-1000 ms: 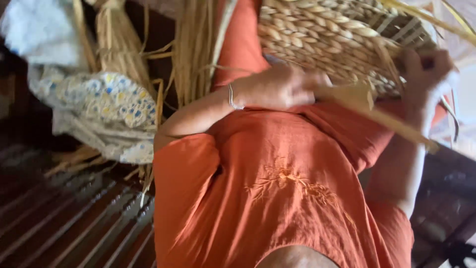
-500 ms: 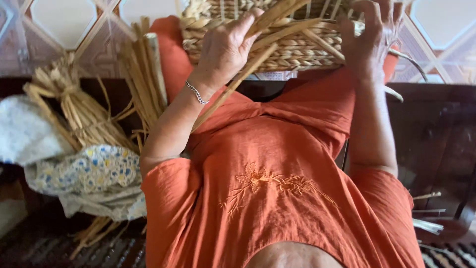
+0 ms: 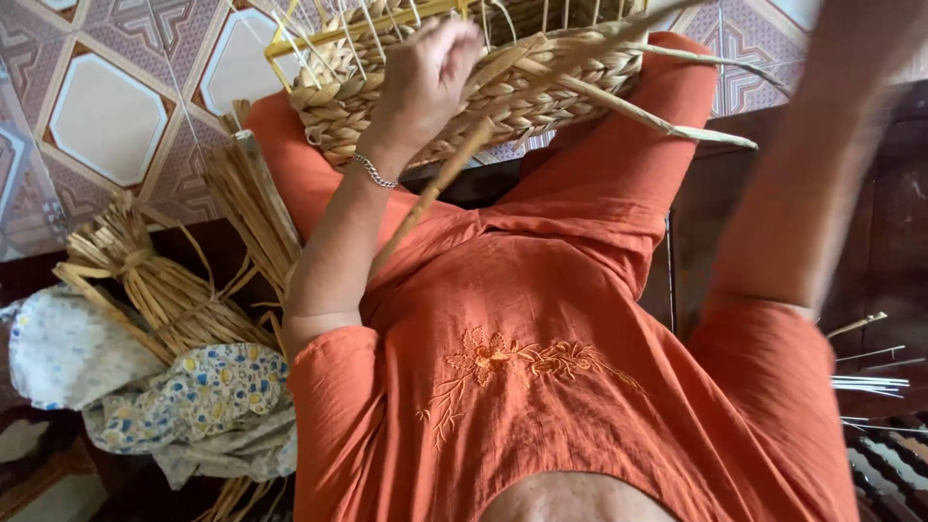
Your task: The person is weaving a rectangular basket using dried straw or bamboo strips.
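Head view: left hand [image 3: 425, 77] pinching flat dry straw strand [image 3: 435, 188] against braided basket [image 3: 503, 87] — right hand's grip blurred, cannot tell.

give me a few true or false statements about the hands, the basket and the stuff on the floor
1. The left hand rests on the woven basket. True.
2. The basket lies on the tiled floor. False: it sits on the person's lap, over the orange trousers.
3. A chain bracelet is on the left wrist. True.
4. The right hand is sharp and grips scissors. False: the right arm is blurred and its hand is cut off by the frame.
5. Bundles of dry straw lie beside a floral cloth. True.
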